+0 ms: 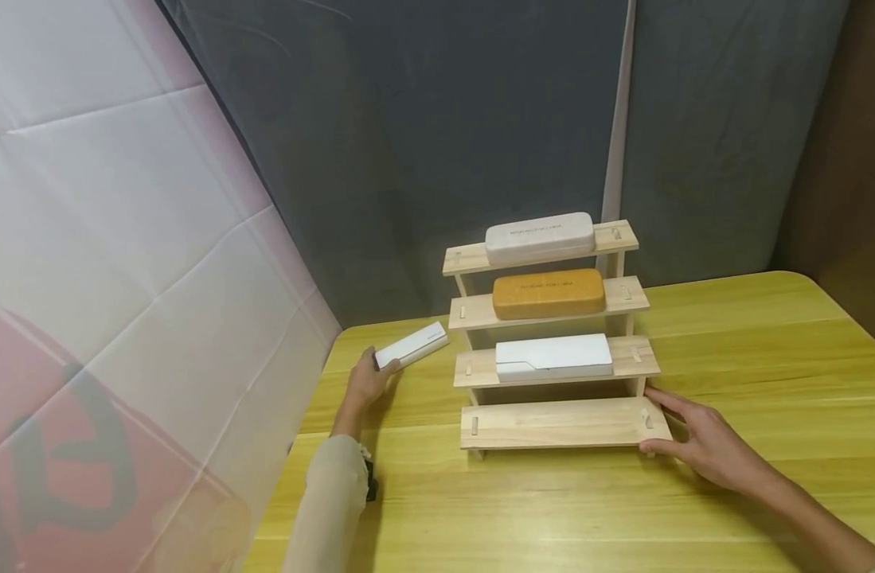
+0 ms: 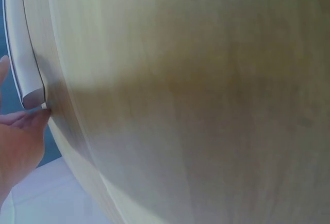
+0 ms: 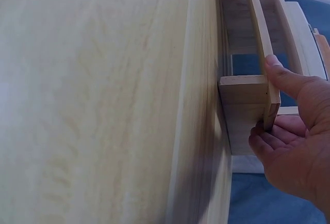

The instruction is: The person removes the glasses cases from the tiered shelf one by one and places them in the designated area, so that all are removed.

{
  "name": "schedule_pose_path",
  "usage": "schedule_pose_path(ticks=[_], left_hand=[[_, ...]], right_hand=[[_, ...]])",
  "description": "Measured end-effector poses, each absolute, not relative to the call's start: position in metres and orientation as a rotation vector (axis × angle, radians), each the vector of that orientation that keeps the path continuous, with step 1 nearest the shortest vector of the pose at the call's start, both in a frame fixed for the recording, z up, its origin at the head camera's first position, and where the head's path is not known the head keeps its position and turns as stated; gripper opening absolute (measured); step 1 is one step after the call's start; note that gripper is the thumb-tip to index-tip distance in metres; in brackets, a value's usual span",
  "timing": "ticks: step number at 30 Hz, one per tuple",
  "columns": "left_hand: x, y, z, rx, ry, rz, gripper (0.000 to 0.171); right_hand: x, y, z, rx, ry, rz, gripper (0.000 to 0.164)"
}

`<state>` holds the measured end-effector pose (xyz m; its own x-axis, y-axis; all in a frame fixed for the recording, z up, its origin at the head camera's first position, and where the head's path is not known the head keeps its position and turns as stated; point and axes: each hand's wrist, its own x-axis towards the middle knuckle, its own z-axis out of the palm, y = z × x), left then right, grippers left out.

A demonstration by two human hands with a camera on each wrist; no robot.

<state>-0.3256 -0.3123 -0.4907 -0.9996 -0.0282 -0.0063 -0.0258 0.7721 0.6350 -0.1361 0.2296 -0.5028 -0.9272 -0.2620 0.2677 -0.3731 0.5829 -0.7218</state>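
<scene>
My left hand pinches the near end of a slim white case at the bench's far left; whether it touches the wood I cannot tell. Just right stands a stepped rack, bearing a pale case, an orange case and a broad white case, top downward. My left arm stretches forward; my right hand comes from the lower right, thumb and fingers closed about the lowest step's right end.

Cases obstruct the upper shelves; the bottom shelf offers room.
</scene>
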Motion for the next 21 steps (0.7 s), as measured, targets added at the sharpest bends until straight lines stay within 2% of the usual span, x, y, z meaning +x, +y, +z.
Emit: schedule_pose_path(ticks=[4, 21], left_hand=[[-0.321, -0.312, -0.487, 0.062, -2.907, -1.102, 0.085], [-0.313, -0.315, -0.478, 0.055, -2.739, -1.168, 0.089]], right_hand=[[-0.136, 0.23, -0.504, 0.536, -2.667, 1.251, 0.083], [-0.136, 0.229, -0.506, 0.503, -2.683, 1.266, 0.086]])
